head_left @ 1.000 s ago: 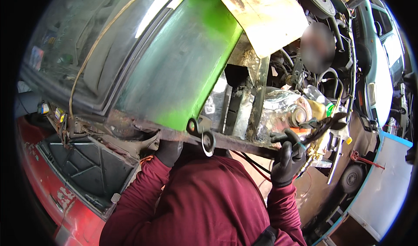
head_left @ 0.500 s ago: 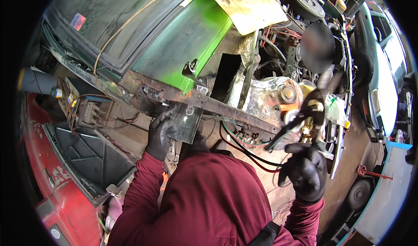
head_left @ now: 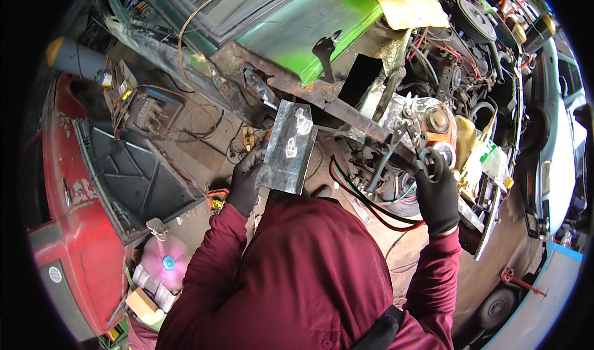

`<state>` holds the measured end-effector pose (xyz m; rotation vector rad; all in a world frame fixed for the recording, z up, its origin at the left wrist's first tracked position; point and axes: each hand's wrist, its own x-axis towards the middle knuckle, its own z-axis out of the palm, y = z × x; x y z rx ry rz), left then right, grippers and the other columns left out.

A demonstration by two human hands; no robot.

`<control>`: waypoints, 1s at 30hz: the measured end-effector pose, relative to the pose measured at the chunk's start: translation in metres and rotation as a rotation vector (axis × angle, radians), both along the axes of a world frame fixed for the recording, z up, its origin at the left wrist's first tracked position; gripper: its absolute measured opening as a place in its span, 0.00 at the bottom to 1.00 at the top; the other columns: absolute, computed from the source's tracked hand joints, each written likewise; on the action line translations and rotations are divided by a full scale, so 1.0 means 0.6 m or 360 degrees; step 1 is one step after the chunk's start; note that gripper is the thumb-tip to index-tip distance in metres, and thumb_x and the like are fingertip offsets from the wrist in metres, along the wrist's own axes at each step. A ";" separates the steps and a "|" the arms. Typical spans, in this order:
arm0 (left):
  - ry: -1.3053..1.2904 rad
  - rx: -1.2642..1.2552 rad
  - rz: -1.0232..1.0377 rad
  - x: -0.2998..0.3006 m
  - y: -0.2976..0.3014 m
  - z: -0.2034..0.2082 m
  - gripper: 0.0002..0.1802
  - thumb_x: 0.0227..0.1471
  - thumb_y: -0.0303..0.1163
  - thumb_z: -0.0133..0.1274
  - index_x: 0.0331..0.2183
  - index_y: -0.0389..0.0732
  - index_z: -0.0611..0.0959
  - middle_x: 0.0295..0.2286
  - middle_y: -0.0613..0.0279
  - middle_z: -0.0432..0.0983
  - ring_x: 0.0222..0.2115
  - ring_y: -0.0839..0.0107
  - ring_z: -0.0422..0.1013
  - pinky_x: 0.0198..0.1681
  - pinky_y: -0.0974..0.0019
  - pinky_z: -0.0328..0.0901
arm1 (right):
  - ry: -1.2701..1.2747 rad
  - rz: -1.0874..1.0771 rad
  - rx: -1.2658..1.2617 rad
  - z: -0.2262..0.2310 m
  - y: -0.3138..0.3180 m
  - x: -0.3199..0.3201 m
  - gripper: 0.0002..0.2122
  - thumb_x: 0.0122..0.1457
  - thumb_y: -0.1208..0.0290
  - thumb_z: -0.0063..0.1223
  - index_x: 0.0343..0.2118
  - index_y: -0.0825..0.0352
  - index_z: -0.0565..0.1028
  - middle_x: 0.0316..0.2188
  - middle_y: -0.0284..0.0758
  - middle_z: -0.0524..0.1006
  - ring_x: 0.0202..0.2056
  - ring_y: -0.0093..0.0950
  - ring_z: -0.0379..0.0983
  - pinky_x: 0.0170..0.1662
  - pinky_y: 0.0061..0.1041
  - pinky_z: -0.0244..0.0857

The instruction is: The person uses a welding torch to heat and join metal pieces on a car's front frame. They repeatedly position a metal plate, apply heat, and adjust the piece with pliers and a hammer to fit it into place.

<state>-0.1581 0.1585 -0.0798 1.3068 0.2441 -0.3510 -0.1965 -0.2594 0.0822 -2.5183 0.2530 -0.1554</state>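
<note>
My left hand (head_left: 249, 178) grips the lower left edge of a bent, dark sheet-metal plate (head_left: 286, 155). Pale outlined marks show on the plate, which is held up just below the rusty edge of the car body (head_left: 334, 112). On the right, my gloved right hand (head_left: 437, 192) is closed around one handle of a plier-like metal tool (head_left: 388, 157). Its other handle swings apart to the left, and its head points away from me. Whether it is snips or locking pliers I cannot tell. Both hands wear dark gloves.
A green car body panel (head_left: 309, 31) lies ahead, with an exposed engine bay (head_left: 445, 71) to its right. Black and red cables (head_left: 371, 207) hang below. A dark trim panel (head_left: 136, 170) leans against a red car (head_left: 93, 245) at left; a pink fan (head_left: 164, 260) stands nearby.
The plate has been raised and tilted, so its marked face shows more. My right hand has moved up and forward, closing on the tool, which was blurred in motion before. The view has shifted.
</note>
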 end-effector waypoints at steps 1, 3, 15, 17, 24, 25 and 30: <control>0.0002 -0.0047 0.0049 -0.003 -0.003 -0.007 0.19 0.66 0.24 0.50 0.57 0.36 0.81 0.35 0.71 0.78 0.33 0.85 0.71 0.39 0.75 0.66 | -0.0095 0.0006 -0.0179 -0.005 -0.002 -0.002 0.22 0.70 0.67 0.61 0.63 0.70 0.76 0.47 0.48 0.84 0.46 0.47 0.84 0.50 0.40 0.77; -0.0025 0.0087 0.0041 -0.006 -0.006 -0.022 0.19 0.66 0.23 0.50 0.56 0.36 0.81 0.35 0.71 0.78 0.33 0.85 0.71 0.39 0.76 0.65 | -0.0251 -0.0053 -0.0515 -0.011 -0.002 -0.002 0.23 0.68 0.71 0.59 0.66 0.66 0.74 0.56 0.52 0.81 0.54 0.53 0.80 0.56 0.44 0.75; -0.0151 0.0380 -0.0162 0.011 -0.014 -0.098 0.17 0.69 0.29 0.54 0.56 0.35 0.81 0.41 0.64 0.82 0.40 0.76 0.75 0.47 0.67 0.70 | -0.0125 0.0000 -0.0506 -0.009 0.026 0.026 0.20 0.74 0.58 0.54 0.56 0.71 0.81 0.42 0.54 0.81 0.49 0.55 0.76 0.53 0.49 0.71; -0.0117 0.0264 -0.0166 0.018 -0.016 -0.109 0.19 0.70 0.30 0.56 0.59 0.36 0.81 0.46 0.63 0.84 0.44 0.76 0.78 0.53 0.67 0.72 | -0.0015 -0.0133 -0.0574 -0.010 0.024 0.027 0.22 0.71 0.56 0.59 0.57 0.70 0.80 0.44 0.54 0.81 0.49 0.55 0.78 0.50 0.49 0.74; -0.0076 0.0362 -0.0205 0.011 0.013 -0.117 0.14 0.69 0.27 0.54 0.54 0.38 0.85 0.46 0.62 0.83 0.45 0.73 0.78 0.50 0.65 0.74 | -0.0053 -0.0274 -0.0713 -0.003 0.031 0.027 0.16 0.66 0.60 0.64 0.53 0.61 0.82 0.41 0.44 0.84 0.40 0.49 0.84 0.42 0.46 0.78; -0.0240 0.0514 -0.0262 0.002 0.019 -0.106 0.15 0.69 0.25 0.53 0.54 0.37 0.84 0.47 0.63 0.82 0.47 0.73 0.78 0.52 0.65 0.73 | -0.0186 -0.0208 -0.0610 0.006 0.032 0.015 0.15 0.67 0.63 0.64 0.53 0.62 0.81 0.42 0.44 0.83 0.40 0.49 0.84 0.42 0.44 0.78; -0.0061 -0.0432 0.0252 -0.039 0.021 -0.018 0.20 0.67 0.22 0.51 0.58 0.34 0.79 0.47 0.61 0.81 0.50 0.69 0.77 0.60 0.65 0.69 | -0.0527 -0.0520 0.0318 0.051 0.060 -0.075 0.26 0.65 0.82 0.64 0.67 0.68 0.75 0.48 0.35 0.81 0.46 0.26 0.80 0.50 0.26 0.73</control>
